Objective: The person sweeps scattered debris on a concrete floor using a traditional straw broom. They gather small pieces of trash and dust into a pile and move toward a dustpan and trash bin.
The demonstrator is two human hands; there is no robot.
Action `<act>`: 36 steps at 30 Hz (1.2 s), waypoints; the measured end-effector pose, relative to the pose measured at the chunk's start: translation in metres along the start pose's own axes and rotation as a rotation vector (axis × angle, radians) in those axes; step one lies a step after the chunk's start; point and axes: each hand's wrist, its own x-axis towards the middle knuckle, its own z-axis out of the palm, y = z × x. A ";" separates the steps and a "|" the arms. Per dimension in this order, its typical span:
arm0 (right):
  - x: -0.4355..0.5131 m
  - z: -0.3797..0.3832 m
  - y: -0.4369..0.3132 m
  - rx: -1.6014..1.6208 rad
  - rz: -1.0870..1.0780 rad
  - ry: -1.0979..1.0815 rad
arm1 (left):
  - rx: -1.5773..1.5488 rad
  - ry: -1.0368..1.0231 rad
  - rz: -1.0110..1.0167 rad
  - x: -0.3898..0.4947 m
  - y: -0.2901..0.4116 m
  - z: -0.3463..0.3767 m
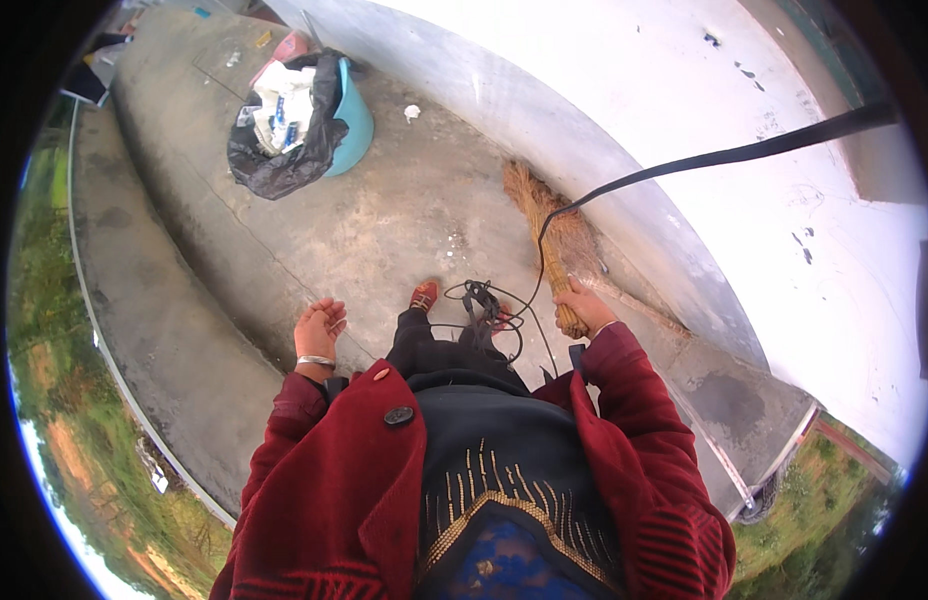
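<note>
My right hand [586,306] grips the bound handle of a straw hand broom [550,247], whose bristles point away from me towards the wall. Another broom [576,232] with reddish-brown bristles and a long pale handle lies beside it at the wall's foot. My left hand [321,330], with a silver bangle at the wrist, holds nothing, its fingers loosely curled and apart. Between the hands a tangle of black cable [480,300] hangs before my legs, partly covering one shoe. Small white scraps [452,241] lie on the concrete floor ahead of my feet.
A blue bin [355,124] lined with a black bag holds white rubbish, with a pink object [290,46] behind it. A white crumpled scrap [412,112] lies nearby. The black cable [681,165] stretches to the upper right across the white wall [734,247]. A raised ledge [156,285] runs along the left.
</note>
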 end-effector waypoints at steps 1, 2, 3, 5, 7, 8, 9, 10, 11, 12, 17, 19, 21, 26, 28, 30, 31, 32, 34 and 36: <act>0.009 0.005 -0.003 -0.052 -0.042 -0.081 | -0.013 0.029 0.010 -0.004 -0.002 -0.008; 0.013 0.013 -0.003 -0.098 -0.057 -0.126 | -0.011 0.046 0.027 -0.009 -0.004 -0.017; 0.012 0.021 -0.004 -0.137 -0.034 -0.154 | -0.002 0.059 0.037 -0.014 -0.004 -0.027; -0.002 0.013 -0.019 -0.026 0.012 -0.213 | -0.002 0.111 0.035 -0.017 -0.004 -0.039; -0.020 0.005 -0.038 0.051 0.083 -0.245 | -0.066 0.141 0.019 -0.018 -0.006 -0.047; -0.025 0.007 -0.046 0.029 0.116 -0.261 | -0.062 0.136 0.025 -0.016 -0.007 -0.048; -0.027 0.013 -0.052 0.000 0.101 -0.258 | -0.087 0.135 0.019 -0.013 -0.006 -0.049; -0.029 0.022 -0.056 -0.024 0.086 -0.256 | -0.116 0.132 0.016 -0.009 -0.003 -0.049; -0.029 0.032 -0.059 -0.032 0.064 -0.266 | -0.105 0.120 0.019 -0.005 0.000 -0.049; -0.025 0.042 -0.064 -0.065 0.040 -0.253 | -0.100 0.107 0.026 -0.001 0.001 -0.048; 0.016 0.102 -0.099 -0.150 -0.110 -0.184 | -0.118 0.050 0.004 0.027 0.023 -0.058; 0.033 0.125 -0.120 -0.150 -0.160 -0.197 | -0.103 0.068 -0.025 0.045 0.035 -0.069; 0.050 0.150 -0.142 -0.144 -0.175 -0.160 | -0.104 0.069 -0.040 0.066 0.049 -0.084; 0.126 0.225 -0.189 -0.194 -0.183 -0.074 | -0.139 0.064 -0.056 0.116 0.073 -0.142; 0.176 0.256 -0.193 -0.205 -0.201 -0.117 | -0.151 0.091 -0.060 0.131 0.079 -0.176; 0.219 0.280 -0.181 -0.310 -0.138 -0.110 | -0.171 0.152 -0.076 0.144 0.088 -0.213; 0.240 0.295 -0.170 -0.398 -0.086 -0.113 | -0.175 0.178 -0.073 0.150 0.092 -0.229; 0.252 0.308 -0.152 -0.507 -0.110 -0.129 | -0.225 0.203 -0.073 0.156 0.097 -0.244; 0.250 0.321 -0.116 -0.622 -0.120 -0.097 | -0.215 0.229 -0.094 0.166 0.107 -0.268; 0.217 0.328 -0.087 -0.614 -0.125 -0.058 | -0.200 0.215 -0.114 0.182 0.116 -0.278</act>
